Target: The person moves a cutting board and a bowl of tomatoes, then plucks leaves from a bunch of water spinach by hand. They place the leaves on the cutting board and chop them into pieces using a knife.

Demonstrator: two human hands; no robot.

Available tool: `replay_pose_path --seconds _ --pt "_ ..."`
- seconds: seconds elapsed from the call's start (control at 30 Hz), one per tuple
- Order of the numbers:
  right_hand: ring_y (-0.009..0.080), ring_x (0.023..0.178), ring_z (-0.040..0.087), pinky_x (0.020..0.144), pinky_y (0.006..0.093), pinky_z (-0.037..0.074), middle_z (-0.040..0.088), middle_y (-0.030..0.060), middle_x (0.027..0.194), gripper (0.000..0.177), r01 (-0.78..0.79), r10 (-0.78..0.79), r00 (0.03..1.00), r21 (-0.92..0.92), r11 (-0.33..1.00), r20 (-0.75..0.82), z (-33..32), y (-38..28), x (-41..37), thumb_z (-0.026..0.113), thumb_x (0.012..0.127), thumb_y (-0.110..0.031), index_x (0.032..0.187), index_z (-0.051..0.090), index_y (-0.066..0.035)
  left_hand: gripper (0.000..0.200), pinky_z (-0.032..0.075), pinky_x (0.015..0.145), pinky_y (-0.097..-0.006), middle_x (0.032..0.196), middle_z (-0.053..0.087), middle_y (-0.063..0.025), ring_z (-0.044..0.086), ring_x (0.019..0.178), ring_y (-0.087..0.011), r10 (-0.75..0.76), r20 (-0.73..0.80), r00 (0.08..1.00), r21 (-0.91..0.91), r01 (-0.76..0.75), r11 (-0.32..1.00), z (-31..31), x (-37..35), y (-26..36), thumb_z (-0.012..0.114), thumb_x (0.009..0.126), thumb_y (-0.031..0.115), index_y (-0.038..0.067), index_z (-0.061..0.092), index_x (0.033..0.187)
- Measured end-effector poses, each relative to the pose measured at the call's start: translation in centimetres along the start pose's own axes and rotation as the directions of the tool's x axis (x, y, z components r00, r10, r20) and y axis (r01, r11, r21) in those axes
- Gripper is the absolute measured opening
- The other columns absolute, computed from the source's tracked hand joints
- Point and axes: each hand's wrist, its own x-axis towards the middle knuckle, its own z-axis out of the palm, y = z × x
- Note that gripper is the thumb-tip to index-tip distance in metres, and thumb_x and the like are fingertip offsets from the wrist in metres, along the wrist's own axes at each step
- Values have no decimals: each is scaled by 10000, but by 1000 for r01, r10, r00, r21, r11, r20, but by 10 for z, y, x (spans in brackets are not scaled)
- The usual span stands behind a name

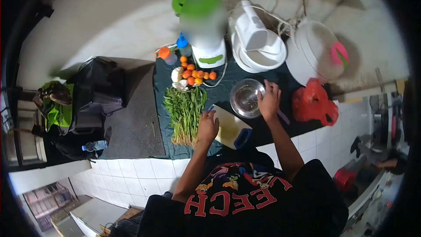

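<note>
My left hand [208,125] rests with curled fingers on the left edge of a pale cutting board [231,128] that has a blue handle end. My right hand [268,100] grips the right rim of an empty glass bowl [244,98]. Both lie on a dark green cloth [219,88]. A bundle of leafy greens [185,112] lies just left of my left hand. Beyond the greens sit small orange-red tomatoes [197,75] and pale garlic [177,74].
A green-lidded blender [202,22], a white stand mixer [256,39] and a white round appliance [313,50] stand at the back. A red plastic bag [313,103] lies right of the bowl. To the left are a grey mat [133,109], a black bag [94,92] and a water bottle [94,145].
</note>
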Motion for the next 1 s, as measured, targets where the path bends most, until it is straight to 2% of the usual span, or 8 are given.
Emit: replay_pose_path --seconds 0.1,0.27,0.5,0.57,0.8,0.9,0.97,1.0 --pt "385 1062 693 868 469 547 705 240 1159 447 -485 379 824 177 857 420 24 62 -24 726 910 -252 1284 628 -28 410 469 1011 -481 1291 596 -169 562 1169 -375 -8 59 998 62 4 998 22 -22 1 692 883 176 50 613 1265" --pt "294 612 725 713 404 583 703 157 648 278 -425 196 829 363 830 524 44 96 -43 696 902 -228 776 678 19 543 439 1072 -488 1363 553 -211 506 1280 -398 148 164 975 74 -161 984 45 -17 32 694 882 205 -30 545 1349" --pt "210 557 716 567 340 575 725 125 667 245 -717 594 697 426 552 403 -16 107 -45 657 956 -167 803 678 23 691 433 1104 -516 1519 462 -173 450 1386 -390 306 538 785 17 -374 927 44 -7 63 774 840 290 142 513 1463" --pt "186 544 708 523 307 568 718 117 658 233 -737 625 672 443 510 397 -6 135 -40 654 968 -143 830 661 44 881 409 1125 -551 1594 377 -164 398 1446 -373 282 642 713 240 -536 809 39 -16 73 848 754 337 168 445 1519" --pt "219 599 723 531 348 579 736 160 781 358 -712 705 617 630 311 350 50 163 -43 570 1055 -233 877 616 74 1199 348 1176 -552 1647 294 -171 304 1519 -365 615 381 691 420 -721 551 68 -42 27 966 529 317 248 373 1568" --pt "239 655 738 537 312 606 723 230 944 335 -633 637 596 774 -1 489 85 195 -71 577 1044 -262 1090 625 66 1201 332 1190 -539 1650 284 -182 306 1517 -378 500 632 592 259 -769 584 23 -25 53 966 527 353 237 375 1566" --pt "288 792 733 646 388 605 703 217 1010 295 -702 667 571 706 93 479 58 173 -90 606 1015 -258 1139 650 6 1177 327 1190 -539 1644 292 -181 300 1516 -378 534 579 616 232 -753 616 29 -22 47 954 530 413 218 398 1549" --pt "304 864 691 711 427 571 673 184 998 303 -515 501 850 448 731 160 43 163 -103 626 975 -254 1160 644 -15 1160 322 1190 -539 1638 300 -181 294 1515 -377 571 524 631 195 -742 641 34 -21 45 942 532 473 198 421 1532"
